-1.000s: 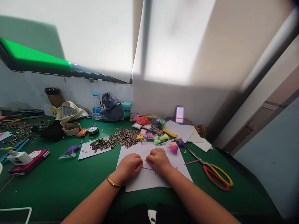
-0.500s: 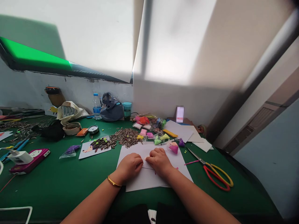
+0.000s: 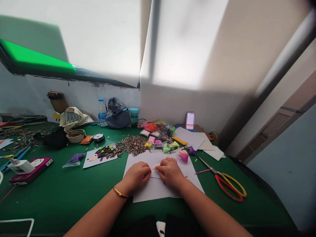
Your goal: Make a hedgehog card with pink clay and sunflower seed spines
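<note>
Two bare hands, the left hand and the right hand, low on a white paper sheet near the front edge of the green tabletop. Fingers curled, fingertips close together over a small peach paper scrap; clenched on it or only pressing, impossible to tell. Gold bangle on the left wrist. Toward the surface's right edge, red-and-yellow-handled scissors. Beyond the sheet, a heap of sunflower seeds, with a hedgehog picture just left of it. Along the back edge, a plastic water bottle, a grey bag, a teal cup and small bags of coloured clay. Near the left edge, a pink case under a white charger. Behind everything, a white wall; far right, a louvered panel; upper left, a bright green strip.
</note>
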Tool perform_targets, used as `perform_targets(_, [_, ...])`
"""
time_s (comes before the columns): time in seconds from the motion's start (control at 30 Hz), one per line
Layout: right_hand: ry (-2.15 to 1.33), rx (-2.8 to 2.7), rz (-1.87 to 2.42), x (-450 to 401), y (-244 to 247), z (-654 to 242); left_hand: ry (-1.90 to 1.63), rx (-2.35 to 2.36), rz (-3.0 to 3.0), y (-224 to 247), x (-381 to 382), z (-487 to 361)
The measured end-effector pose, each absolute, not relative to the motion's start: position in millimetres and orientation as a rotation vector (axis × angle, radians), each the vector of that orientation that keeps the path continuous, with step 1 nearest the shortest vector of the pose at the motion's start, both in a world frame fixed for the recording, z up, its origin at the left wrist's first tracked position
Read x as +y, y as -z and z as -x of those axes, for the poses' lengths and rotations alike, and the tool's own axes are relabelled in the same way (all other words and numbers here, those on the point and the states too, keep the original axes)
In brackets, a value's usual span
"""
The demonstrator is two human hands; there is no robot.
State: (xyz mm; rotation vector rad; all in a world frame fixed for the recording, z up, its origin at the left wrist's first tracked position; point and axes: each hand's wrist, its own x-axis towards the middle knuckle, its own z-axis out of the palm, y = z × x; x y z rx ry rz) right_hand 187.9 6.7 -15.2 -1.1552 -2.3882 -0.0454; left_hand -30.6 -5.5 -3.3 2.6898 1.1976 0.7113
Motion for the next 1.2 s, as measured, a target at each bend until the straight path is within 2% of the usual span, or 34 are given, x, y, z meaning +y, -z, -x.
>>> perform_targets(0.67, [0.037,-2.479,1.164,0.6,9.0,-179.8,-0.725,1.183,-2.689,3.6,-5.3,30.7])
perform_targets(1.2, [0.004,-2.075,1.376,5.6,21.1,-236.7,-0.727,1.141,-2.707,4.6,-5.8,30.1])
